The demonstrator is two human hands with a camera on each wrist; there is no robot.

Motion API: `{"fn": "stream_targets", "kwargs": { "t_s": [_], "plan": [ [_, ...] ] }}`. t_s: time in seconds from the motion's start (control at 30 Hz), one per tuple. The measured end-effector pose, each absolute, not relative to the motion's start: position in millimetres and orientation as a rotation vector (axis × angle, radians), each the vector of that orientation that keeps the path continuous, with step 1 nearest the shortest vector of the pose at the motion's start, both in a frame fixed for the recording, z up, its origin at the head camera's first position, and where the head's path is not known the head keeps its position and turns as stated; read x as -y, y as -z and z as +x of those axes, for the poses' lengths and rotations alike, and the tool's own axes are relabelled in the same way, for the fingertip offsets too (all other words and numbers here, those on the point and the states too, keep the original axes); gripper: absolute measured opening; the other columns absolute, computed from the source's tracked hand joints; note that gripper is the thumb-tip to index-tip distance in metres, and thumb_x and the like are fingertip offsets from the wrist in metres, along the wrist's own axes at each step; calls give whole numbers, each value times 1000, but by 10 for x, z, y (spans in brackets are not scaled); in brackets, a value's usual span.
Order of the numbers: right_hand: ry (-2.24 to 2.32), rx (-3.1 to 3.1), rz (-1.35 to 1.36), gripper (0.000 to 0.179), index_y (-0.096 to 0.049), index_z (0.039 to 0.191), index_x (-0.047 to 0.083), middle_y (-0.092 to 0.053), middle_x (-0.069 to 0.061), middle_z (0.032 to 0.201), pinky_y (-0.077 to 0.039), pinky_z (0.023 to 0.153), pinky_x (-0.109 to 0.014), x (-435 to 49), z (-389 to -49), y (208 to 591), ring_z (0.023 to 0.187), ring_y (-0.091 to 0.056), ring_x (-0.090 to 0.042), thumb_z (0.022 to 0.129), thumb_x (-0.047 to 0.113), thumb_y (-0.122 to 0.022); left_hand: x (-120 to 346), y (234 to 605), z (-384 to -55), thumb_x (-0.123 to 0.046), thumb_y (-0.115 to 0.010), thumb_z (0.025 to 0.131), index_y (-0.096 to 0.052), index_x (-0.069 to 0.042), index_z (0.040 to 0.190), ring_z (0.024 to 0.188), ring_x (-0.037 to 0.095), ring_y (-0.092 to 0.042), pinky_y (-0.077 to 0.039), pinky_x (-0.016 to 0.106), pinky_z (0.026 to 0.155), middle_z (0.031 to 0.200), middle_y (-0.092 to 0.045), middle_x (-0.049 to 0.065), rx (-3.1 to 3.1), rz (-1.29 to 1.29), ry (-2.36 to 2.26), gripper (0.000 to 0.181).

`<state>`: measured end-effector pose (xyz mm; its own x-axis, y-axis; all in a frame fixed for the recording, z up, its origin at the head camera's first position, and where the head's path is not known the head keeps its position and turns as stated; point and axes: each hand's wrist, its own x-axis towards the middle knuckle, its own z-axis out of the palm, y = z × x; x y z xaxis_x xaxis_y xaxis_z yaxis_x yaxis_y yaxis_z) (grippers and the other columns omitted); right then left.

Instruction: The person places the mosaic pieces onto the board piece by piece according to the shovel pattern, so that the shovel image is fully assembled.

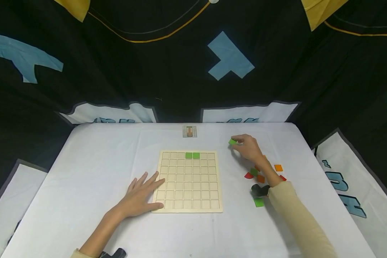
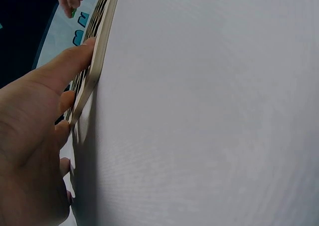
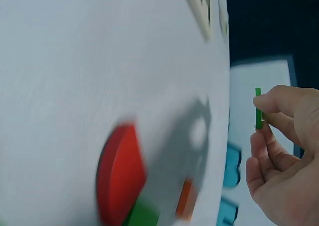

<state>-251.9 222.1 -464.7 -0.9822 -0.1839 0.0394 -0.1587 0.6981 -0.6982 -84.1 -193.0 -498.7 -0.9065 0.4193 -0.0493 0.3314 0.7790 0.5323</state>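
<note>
A pale wooden grid board (image 1: 187, 182) lies on the white table. Two green square tiles (image 1: 192, 155) sit side by side in its far row. My left hand (image 1: 138, 196) rests with spread fingers on the board's left edge; in the left wrist view the thumb (image 2: 75, 61) touches the rim. To the right of the board, my right hand (image 1: 247, 147) pinches another green tile (image 1: 232, 142) between thumb and fingers. The right wrist view shows that tile (image 3: 258, 109) edge-on, held above the table.
Loose pieces lie under and beside the right forearm: a red piece (image 1: 248, 175), a dark green tile (image 1: 254, 171), orange tiles (image 1: 278, 167) and a bright green tile (image 1: 259, 202). A small printed picture card (image 1: 189, 132) lies behind the board.
</note>
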Motion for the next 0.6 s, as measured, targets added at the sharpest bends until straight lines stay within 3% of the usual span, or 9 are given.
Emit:
{"fn": "stream_targets", "kwargs": {
  "t_s": [0.2, 0.6],
  "plan": [
    [1167, -2823, -398, 36, -68, 127, 3, -63, -15, 127, -47, 94, -48, -1854, -2493, 4605, 115, -57, -32, 91, 9, -67, 1935, 4996, -838, -58, -69, 86, -45, -18, 151, 147, 47, -11, -3, 70, 111, 162, -26, 13, -2805, 598, -796, 80],
    [1190, -2754, -641, 35, -71, 124, 6, -67, -8, 122, -48, 95, -43, -1293, -2446, 4657, 111, -60, -27, 89, 8, -69, 1930, 4970, -831, -58, -69, 86, -47, -17, 150, 146, 49, -12, -2, 72, 110, 161, -27, 16, -2802, 589, -801, 80]
  ]
}}
